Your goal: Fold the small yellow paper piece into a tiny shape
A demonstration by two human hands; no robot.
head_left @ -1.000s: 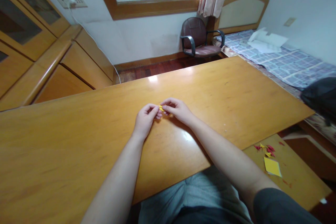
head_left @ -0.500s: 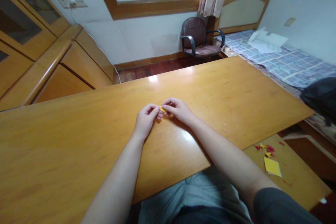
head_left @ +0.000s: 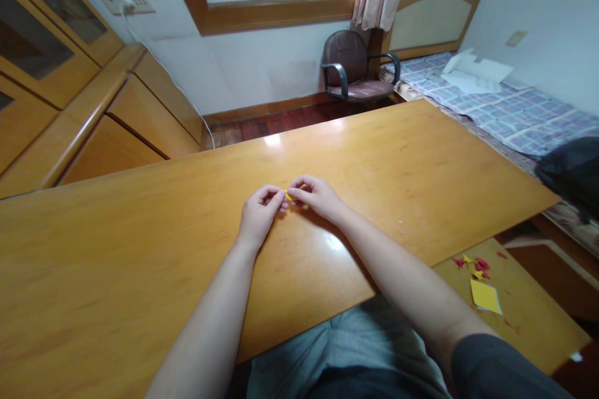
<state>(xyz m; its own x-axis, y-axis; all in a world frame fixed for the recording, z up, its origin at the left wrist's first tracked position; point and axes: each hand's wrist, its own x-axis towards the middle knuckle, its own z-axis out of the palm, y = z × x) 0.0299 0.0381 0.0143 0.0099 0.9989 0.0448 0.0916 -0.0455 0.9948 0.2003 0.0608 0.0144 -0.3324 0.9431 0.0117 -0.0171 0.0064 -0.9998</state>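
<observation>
A small folded piece of yellow paper [head_left: 289, 196] is pinched between my two hands, above the middle of the wooden table [head_left: 140, 249]. My left hand [head_left: 259, 212] grips its left side between thumb and fingers. From the right, my right hand [head_left: 316, 196] pinches the other side, its fingers curled. Most of the paper is hidden by the fingertips, so its exact shape cannot be made out.
On a lower surface [head_left: 538, 324] at right lie several small red and yellow folded paper pieces [head_left: 480, 267] and a stack of yellow square paper [head_left: 485, 297]. Beyond the table stand a brown armchair [head_left: 349, 65] and a bed [head_left: 528, 112] with a black bag [head_left: 573, 171].
Both hands stay in nearly the same place, still pinching the yellow paper. Slightly less of the paper shows between the fingertips now.
</observation>
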